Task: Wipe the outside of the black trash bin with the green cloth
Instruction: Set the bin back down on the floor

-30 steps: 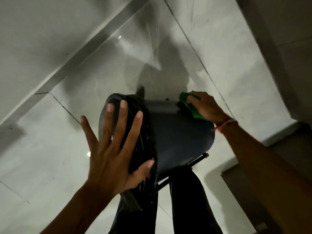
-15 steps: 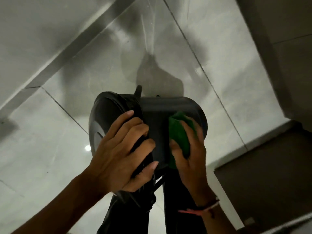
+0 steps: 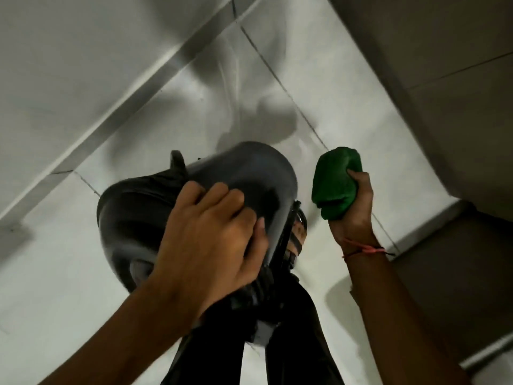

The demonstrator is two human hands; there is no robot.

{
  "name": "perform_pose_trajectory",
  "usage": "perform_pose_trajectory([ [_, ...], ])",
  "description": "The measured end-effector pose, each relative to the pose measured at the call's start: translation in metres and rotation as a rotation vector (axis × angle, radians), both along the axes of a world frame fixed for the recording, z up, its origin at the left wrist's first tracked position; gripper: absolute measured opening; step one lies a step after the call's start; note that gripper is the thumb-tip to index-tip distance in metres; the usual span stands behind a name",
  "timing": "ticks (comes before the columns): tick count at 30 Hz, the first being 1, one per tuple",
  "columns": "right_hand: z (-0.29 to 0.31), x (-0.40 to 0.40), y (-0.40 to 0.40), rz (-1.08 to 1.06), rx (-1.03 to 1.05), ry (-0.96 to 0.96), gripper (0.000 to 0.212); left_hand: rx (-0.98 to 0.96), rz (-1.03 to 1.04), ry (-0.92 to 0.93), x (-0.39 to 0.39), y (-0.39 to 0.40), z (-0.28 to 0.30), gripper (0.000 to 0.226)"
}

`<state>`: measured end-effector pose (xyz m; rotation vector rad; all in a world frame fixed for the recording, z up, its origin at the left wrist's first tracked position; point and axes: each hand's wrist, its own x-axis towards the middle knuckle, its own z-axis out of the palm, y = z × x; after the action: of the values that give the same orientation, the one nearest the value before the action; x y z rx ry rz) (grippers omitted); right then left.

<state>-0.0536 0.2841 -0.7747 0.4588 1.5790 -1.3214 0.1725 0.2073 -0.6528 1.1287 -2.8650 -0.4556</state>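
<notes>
While left hand (image 3: 211, 240) grips tilted black bin (image 3: 249, 173), right hand (image 3: 352, 215) (clear of its edge) clutches bunched green cloth (image 3: 334, 184).

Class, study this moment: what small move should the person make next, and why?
Probably bring the right hand back so the bunched green cloth presses on the tilted black plastic trash bin. The cloth is off the bin, while the left hand grips and steadies it.
</notes>
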Motion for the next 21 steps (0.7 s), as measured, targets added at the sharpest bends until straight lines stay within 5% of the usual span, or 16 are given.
perform_pose_trajectory([
  [5,0.065,0.000,-0.018,-0.103,-0.211,-0.124,0.040,0.217,0.271,-0.339,-0.066,-0.071,-0.020,0.055],
  [14,0.138,-0.035,-0.051,-0.246,-0.446,-0.260,0.043,0.345,0.312,-0.310,-0.097,-0.133,-0.046,0.054],
  [18,0.192,-0.032,-0.068,-0.206,-0.641,-0.452,0.043,0.333,0.223,-0.228,-0.084,-0.124,0.005,0.063],
  [21,0.259,-0.036,-0.086,-0.100,-0.675,-0.366,0.041,0.096,0.146,-0.111,-0.087,-0.122,0.093,0.070],
])
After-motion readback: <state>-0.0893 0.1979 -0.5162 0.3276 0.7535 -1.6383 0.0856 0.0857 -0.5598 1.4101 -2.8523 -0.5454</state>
